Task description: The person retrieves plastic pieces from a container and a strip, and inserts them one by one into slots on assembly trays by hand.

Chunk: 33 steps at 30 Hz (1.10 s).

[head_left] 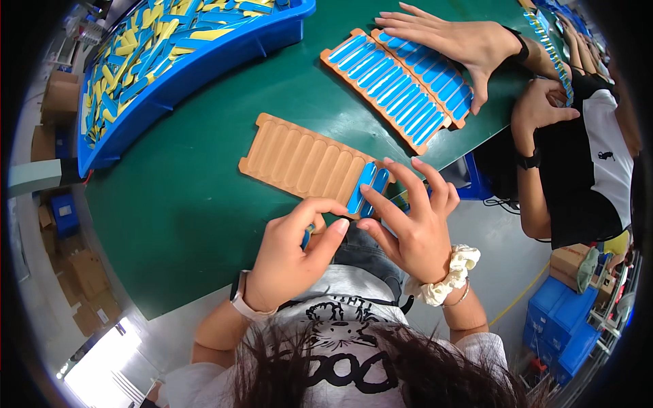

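In front of me on the table lies a light brown slotted tray [299,153], set at a slant. Two shiny blue strips [360,189] fill the slots at its right end; the other slots show bare brown. My right hand [420,234] has its fingers apart, the index fingertip resting on one of these strips. My left hand [292,248] is curled at the tray's near edge, thumb and index fingertips close together. A small blue-and-yellow piece [307,236] shows within its bent fingers, mostly hidden.
A blue bin [197,78] heaped with blue and yellow strips stands at the far left of the green table [177,224]. Two brown trays [401,81] full of blue strips lie at the far right, under a co-worker's hand [469,44]. That person sits at the right edge.
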{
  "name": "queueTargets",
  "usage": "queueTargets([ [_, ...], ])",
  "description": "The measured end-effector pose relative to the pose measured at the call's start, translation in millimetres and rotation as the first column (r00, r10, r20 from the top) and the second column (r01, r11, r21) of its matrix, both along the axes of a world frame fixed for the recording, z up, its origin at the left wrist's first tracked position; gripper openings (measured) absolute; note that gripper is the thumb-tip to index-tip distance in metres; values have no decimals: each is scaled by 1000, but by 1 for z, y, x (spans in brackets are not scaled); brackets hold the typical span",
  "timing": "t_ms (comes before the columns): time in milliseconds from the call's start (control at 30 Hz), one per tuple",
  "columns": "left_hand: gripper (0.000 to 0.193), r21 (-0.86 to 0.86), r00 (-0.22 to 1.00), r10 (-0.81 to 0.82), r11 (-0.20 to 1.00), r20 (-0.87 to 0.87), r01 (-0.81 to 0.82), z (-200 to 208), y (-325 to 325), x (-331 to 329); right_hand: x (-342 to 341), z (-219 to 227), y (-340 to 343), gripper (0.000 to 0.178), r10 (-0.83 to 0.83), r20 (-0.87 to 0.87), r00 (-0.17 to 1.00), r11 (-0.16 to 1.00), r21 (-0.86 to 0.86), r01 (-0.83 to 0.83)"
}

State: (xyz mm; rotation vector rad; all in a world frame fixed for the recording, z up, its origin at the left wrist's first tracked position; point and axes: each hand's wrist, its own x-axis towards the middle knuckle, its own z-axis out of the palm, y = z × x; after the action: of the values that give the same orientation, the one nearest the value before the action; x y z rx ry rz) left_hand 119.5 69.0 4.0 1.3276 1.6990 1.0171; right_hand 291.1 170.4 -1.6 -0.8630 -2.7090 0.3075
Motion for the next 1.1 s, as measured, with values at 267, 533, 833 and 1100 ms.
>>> queueTargets([
  [267, 41, -150, -346, 69, 965, 936, -213, 11, -12, -3, -3, 21, -1, 35, 170, -430, 887, 962, -122, -244],
  [533, 44, -171, -18, 173, 944, 985, -281, 17, -1, 3, -31, 25, -24, 43, 122, -422, 899, 888, -358, -288],
  [833, 38, -193, -360, 134, 972, 923, -132, 0, -4, 2, -18, 17, -11, 39, 336, -357, 872, 870, -237, -432],
  [1100, 20, -313, -260, 302, 950, 917, 2, -3, -10, -6, -18, 23, -2, 23, 193, -524, 829, 898, -245, -364],
])
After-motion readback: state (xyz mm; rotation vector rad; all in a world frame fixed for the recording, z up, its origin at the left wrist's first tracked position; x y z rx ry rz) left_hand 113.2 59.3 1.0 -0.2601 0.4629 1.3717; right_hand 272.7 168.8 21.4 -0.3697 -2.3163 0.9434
